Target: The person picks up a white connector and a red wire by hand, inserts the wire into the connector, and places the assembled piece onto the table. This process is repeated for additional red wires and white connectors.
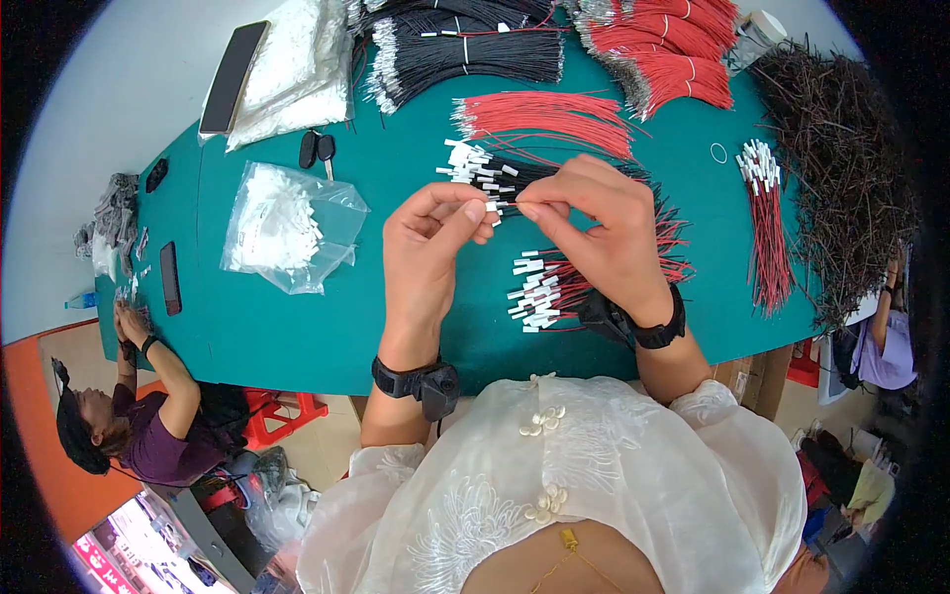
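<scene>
Pinching a small white connector [489,206] between thumb and forefinger, the left hand [427,247] is meeting the right hand [594,223], whose fingers are closing on a thin wire [510,205] at the connector's mouth, just above the green worktop [396,317]. Lying under the hands are finished red and black wires [539,287]. Farther left a clear bag of white connectors [287,226] is resting; beyond, black wire bundles [465,54] and red wire bundles [663,49] are lying.
</scene>
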Available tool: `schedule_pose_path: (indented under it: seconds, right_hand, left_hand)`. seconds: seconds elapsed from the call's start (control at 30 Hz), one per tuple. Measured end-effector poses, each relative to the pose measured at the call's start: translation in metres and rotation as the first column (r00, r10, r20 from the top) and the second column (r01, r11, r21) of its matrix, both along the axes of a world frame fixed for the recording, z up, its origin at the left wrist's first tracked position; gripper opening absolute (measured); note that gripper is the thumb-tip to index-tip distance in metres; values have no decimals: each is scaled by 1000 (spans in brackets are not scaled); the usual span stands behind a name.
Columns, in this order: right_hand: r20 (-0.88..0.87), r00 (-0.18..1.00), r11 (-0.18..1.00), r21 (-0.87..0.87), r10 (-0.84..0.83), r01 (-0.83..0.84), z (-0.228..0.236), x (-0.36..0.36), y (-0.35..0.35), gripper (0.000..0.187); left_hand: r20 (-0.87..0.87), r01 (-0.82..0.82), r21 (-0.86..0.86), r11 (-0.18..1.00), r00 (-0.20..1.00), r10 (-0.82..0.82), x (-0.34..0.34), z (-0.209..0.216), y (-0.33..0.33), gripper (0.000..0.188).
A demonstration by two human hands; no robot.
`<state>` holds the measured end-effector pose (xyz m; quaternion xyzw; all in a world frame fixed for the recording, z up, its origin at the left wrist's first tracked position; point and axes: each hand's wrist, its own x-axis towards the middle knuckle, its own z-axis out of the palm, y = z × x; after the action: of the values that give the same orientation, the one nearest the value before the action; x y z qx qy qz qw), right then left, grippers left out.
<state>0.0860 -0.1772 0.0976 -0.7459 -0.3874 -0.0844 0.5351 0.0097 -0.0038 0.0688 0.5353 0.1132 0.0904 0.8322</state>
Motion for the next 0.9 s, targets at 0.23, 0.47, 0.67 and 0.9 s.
schedule_pose_path:
  seconds: [0.23,0.47,0.67,0.9]
  right_hand:
    - [-45,999,1000,-21,0,-1,0,-1,-1,8]
    - [-106,994,1000,-4,-3,3,-2,-5,1,7]
    - [-104,995,1000,-3,6,-6,-5,-6,2,7]
    - [88,996,998,-62,33,-28,-8,7,-6,4]
  left_hand:
    - [16,3,71,997,1000,-4,0,1,-2,11]
    - [28,-3,115,993,1000,-1,-2,1,-6,10]
    - [43,5,130,992,999,-10,-4,-5,-9,10]
    - [2,34,54,998,999,-34,-1,-14,-16,10]
